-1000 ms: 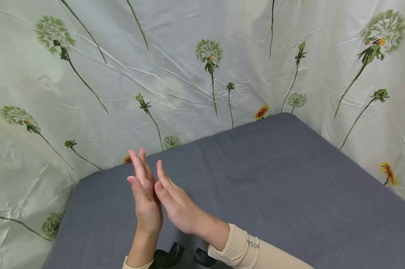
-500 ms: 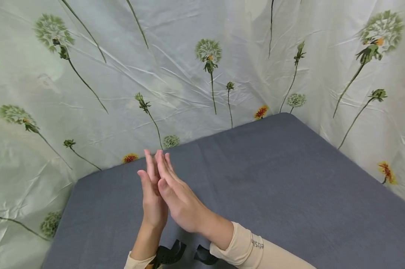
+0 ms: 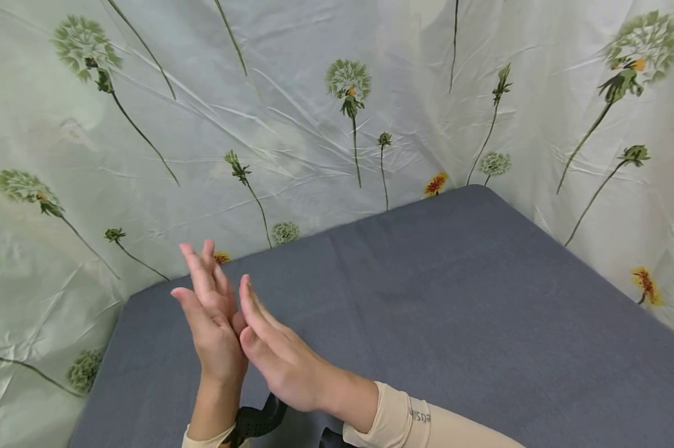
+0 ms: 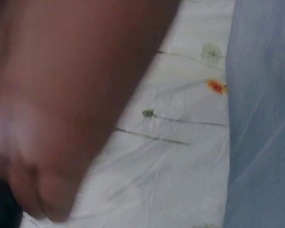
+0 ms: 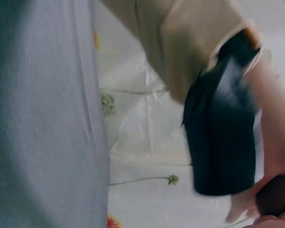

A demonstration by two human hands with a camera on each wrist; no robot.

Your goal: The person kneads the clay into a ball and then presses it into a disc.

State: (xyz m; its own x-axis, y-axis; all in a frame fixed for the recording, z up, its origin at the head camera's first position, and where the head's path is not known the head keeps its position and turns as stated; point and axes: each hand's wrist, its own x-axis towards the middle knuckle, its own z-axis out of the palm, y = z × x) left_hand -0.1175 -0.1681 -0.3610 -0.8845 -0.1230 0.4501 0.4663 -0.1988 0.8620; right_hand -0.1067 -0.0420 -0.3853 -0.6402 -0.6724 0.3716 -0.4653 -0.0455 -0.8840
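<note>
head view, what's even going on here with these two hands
A person in cream fabric sleeves holds their bare left hand and bare right hand close together, palms turned toward each other, above a dark grey cloth surface. Neither visibly holds anything, and whether they touch is unclear. Behind is a whitish, flower-printed fabric sheet.

Head view faces forward, down at hands (image 3: 219,342); near, sideways wrist views share flowered cloth (image 4: 180,175).

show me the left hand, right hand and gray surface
Left hand (image 3: 216,331), head view: middle of hand
Right hand (image 3: 288,358), head view: middle of hand
Gray surface (image 3: 438,298), head view: bare area
</note>
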